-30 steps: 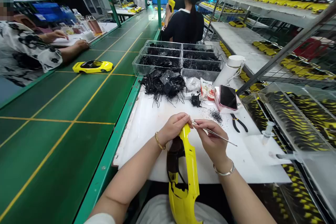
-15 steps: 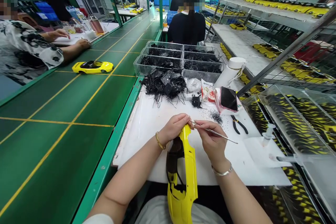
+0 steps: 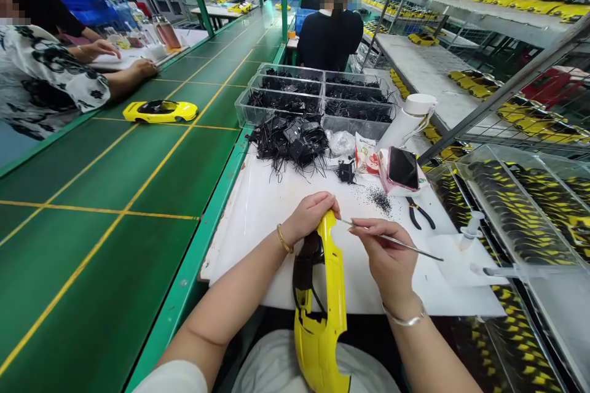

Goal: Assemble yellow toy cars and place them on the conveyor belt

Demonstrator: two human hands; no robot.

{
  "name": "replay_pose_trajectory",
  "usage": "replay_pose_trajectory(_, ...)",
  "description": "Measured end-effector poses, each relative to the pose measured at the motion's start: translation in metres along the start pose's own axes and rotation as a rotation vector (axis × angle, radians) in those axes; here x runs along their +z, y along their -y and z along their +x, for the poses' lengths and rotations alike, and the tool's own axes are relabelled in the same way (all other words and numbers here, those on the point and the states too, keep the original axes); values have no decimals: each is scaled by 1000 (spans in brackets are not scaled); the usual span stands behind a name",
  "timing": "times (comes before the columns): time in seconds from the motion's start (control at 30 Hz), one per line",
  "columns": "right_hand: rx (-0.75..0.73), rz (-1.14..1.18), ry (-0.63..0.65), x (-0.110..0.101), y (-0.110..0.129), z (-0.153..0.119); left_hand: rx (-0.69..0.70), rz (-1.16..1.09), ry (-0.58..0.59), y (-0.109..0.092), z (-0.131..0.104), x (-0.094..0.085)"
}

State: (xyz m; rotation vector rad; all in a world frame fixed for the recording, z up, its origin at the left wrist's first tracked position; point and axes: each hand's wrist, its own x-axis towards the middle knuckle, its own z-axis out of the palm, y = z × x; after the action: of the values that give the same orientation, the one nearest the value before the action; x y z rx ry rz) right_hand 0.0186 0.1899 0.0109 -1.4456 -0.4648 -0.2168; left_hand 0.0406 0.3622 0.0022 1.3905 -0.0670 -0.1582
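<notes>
My left hand [image 3: 314, 214] is closed around the far end of a yellow toy car body [image 3: 335, 295], which stands on its side, tilted toward my lap, with black parts inside. A thin metal tool, like tweezers [image 3: 408, 244], is pinched in my right hand [image 3: 389, 255], its tip just right of the car body's far end. Whether the tip touches the body I cannot tell. Beyond my hands lies a scatter of tiny black pieces [image 3: 380, 199], and black-handled pliers [image 3: 420, 214] rest to their right.
Black wired parts [image 3: 295, 141] are heaped before a clear divided bin [image 3: 276, 115]. A phone [image 3: 402, 167], a white bottle [image 3: 408, 123] and a syringe [image 3: 471, 230] stand or lie at the right. Another yellow car body [image 3: 160, 112] is on the green conveyor [image 3: 92, 178]; a co-worker's arms [image 3: 124, 77] rest beyond it.
My right hand has moved right with the metal tool, drawing its tip back from the car body's far end. My left hand keeps its grip there.
</notes>
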Motion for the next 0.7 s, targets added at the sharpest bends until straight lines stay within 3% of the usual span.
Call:
replay_pose_trajectory(0.13,95,-19,151,-9,20,-30,32,45,-6,2,1,1)
replay_pose_trajectory(0.3,90,-32,252,-9,23,-45,58,65,-10,5,3,1)
replay_pose_trajectory(0.7,112,-1,245,-12,20,-48,69,69,-9,10,4,0)
